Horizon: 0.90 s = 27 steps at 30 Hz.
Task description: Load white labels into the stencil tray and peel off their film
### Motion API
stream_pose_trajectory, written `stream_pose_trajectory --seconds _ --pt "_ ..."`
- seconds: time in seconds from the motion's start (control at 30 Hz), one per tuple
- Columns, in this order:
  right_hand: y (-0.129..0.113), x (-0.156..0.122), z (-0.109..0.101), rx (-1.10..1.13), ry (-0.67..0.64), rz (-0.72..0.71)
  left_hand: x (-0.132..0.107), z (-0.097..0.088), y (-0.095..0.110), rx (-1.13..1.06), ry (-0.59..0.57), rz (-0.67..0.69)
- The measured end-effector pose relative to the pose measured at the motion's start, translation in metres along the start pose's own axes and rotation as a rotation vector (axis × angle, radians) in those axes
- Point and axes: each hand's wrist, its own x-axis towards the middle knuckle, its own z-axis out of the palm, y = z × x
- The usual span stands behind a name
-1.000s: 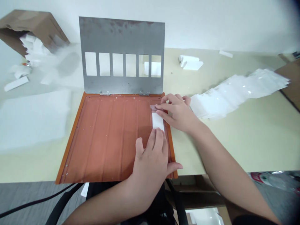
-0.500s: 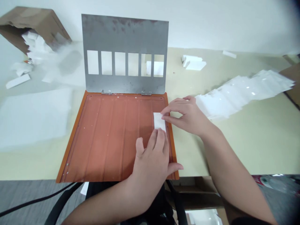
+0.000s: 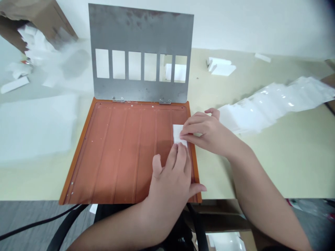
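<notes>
No text can be read, though pale marks (image 3: 181, 240) on the dark clothing (image 3: 180, 228) may be blurred lettering.

On the board (image 3: 117, 150), the near end of the white card (image 3: 177, 129) is hidden under the fingers of the left hand (image 3: 170, 181); those of the right hand (image 3: 209, 134) cover part of its right side, and whether they grip it cannot be told. Behind the board, a white block (image 3: 180, 72) is partly masked by the metal lid (image 3: 141, 31). The cardboard box (image 3: 52, 21) far left of the board and the plastic bags (image 3: 274, 101) right of it are cut off by the picture's edges.
</notes>
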Motion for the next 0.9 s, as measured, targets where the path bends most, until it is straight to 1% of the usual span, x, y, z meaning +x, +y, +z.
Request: stream_pose_trajectory --seconds 0.23,0.73,0.9 --pt "-0.0012 -0.0012 -0.0005 -0.041 -0.006 -0.007 -0.0002 0.0005 0.0012 0.006 0.018 -0.006" --pt "0.0004 -0.0026 0.0004 -0.036 0.042 -0.046 0.0016 -0.0044 0.0003 0.059 -0.032 0.008" --pt "-0.0006 -0.0036 0.0007 -0.061 0.046 -0.055 0.0037 -0.0033 -0.0001 0.050 -0.022 0.012"
